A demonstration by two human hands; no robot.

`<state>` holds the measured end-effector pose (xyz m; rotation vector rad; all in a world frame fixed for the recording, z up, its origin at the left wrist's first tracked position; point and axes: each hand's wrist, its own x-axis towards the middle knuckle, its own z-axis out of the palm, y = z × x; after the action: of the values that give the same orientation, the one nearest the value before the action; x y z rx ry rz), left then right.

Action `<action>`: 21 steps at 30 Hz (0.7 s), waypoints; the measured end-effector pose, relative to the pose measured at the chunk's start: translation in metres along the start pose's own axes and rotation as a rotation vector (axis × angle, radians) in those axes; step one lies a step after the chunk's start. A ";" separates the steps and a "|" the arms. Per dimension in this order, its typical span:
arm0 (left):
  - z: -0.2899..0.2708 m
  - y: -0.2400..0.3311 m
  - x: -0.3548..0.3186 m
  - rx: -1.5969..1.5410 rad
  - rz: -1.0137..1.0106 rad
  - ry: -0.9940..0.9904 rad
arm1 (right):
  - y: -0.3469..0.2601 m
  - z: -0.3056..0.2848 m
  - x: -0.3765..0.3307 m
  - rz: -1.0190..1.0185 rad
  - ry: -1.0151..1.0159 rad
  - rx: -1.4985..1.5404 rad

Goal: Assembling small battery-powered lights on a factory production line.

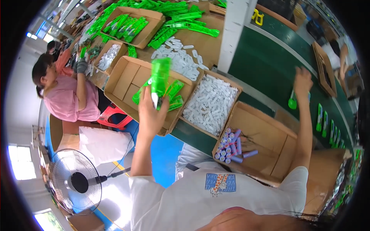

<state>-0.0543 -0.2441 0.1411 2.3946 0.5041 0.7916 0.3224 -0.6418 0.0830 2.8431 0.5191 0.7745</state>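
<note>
My left hand (149, 111) is closed round a translucent green plastic casing (160, 71), held upright above a cardboard box (120, 79). A white part shows by its fingertips. More green casings (175, 94), some with yellow wires, lie in that box behind the hand. Out over the green conveyor belt (266, 57), my right hand (303, 81) has its fingers curled. A small green-and-white plastic piece (292, 102) extends from beneath it toward me; the fingertips on it are partly hidden.
A box of small white plastic parts (210, 104) and a box with purple battery cells (228, 148) stand before me. Green pieces (325, 123) line the belt at right. Loose white parts (185, 63) lie beyond, near a white post (235, 34). A co-worker (73, 92) sits left, near a fan (79, 181).
</note>
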 end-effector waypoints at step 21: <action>0.065 0.080 -0.113 -1.331 -0.579 -0.417 | -0.203 -0.210 -0.189 -0.656 0.117 1.251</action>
<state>-0.0850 -0.3881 0.0990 1.0236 0.2945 0.1797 0.0029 -0.5121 0.1281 3.0721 2.5112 0.5525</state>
